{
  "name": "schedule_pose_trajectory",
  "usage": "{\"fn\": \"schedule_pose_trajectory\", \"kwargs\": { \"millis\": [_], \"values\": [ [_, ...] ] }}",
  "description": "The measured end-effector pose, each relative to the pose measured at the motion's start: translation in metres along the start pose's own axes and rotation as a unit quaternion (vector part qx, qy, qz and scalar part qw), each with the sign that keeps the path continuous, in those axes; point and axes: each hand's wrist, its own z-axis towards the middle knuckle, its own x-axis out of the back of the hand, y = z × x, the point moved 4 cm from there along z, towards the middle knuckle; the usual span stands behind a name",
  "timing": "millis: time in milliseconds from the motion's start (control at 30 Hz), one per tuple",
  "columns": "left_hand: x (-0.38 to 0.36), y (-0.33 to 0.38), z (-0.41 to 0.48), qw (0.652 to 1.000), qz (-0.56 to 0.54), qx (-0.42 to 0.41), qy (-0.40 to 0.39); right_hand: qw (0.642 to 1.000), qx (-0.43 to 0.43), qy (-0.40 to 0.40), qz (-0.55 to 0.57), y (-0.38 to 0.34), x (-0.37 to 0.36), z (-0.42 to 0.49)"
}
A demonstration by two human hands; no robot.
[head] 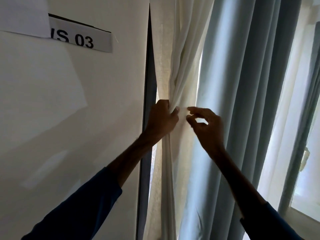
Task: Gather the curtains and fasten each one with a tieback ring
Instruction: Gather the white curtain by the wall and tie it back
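Head cam: left hand (162,118), dead center of the frame, has its fingers curled tight round the bunched white curtain (180,70). Right hand (206,125), just to its right, pinches a pale strip (183,112) lying against that bunch; can't tell if it's the tieback. Blue-grey curtain (242,101) hangs right of center, and a "03" label (81,40) sits upper left.

A white label strip (81,36) on the left wall (69,101) reads "S 03", its preceding characters apparently hidden by an overlapping white sheet (24,14).
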Motion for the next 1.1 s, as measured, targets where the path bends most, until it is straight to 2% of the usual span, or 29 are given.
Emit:
{"fn": "schedule_pose_trajectory", "kwargs": {
  "millis": [67,133,233,300,367,433,533,600,700,867,967,1100],
  "values": [
    [0.005,0.001,-0.005,0.999,-0.033,0.002,-0.027,0.996,-0.081,-0.027,0.026,0.021,0.000,0.012],
    [0.010,0.001,-0.007,0.997,-0.053,0.009,-0.051,0.980,-0.155,-0.091,0.087,0.038,-0.008,0.019],
    [0.014,-0.001,-0.007,0.990,-0.107,0.008,-0.095,0.923,-0.229,-0.212,0.224,0.047,-0.027,0.022],
    [0.015,-0.006,-0.007,0.979,-0.153,0.011,-0.137,0.878,-0.222,-0.285,0.315,0.045,-0.035,0.021],
    [0.017,-0.010,-0.007,0.967,-0.192,0.031,-0.167,0.848,-0.233,-0.310,0.362,0.045,-0.038,0.017],
    [0.018,-0.015,-0.007,0.960,-0.216,0.055,-0.170,0.834,-0.281,-0.295,0.372,0.046,-0.040,0.012],
    [0.017,-0.023,-0.005,0.968,-0.188,0.062,-0.157,0.866,-0.280,-0.262,0.322,0.052,-0.044,0.008],
    [0.015,-0.026,-0.006,0.982,-0.124,0.030,-0.141,0.893,-0.265,-0.237,0.275,0.053,-0.046,0.004],
    [0.012,-0.027,-0.015,0.996,-0.053,-0.014,-0.071,0.920,-0.240,-0.205,0.234,0.053,-0.045,-0.010],
    [0.001,-0.023,-0.057,0.992,0.051,-0.118,-0.014,0.946,-0.226,-0.153,0.175,0.056,-0.030,-0.054],
    [-0.010,-0.030,-0.090,0.988,0.098,-0.121,-0.002,0.955,-0.237,-0.133,0.123,0.065,-0.024,-0.091],
    [-0.037,-0.051,-0.141,0.981,0.168,-0.069,-0.068,0.964,-0.238,-0.093,-0.080,0.082,-0.019,-0.150]
  ]
}}
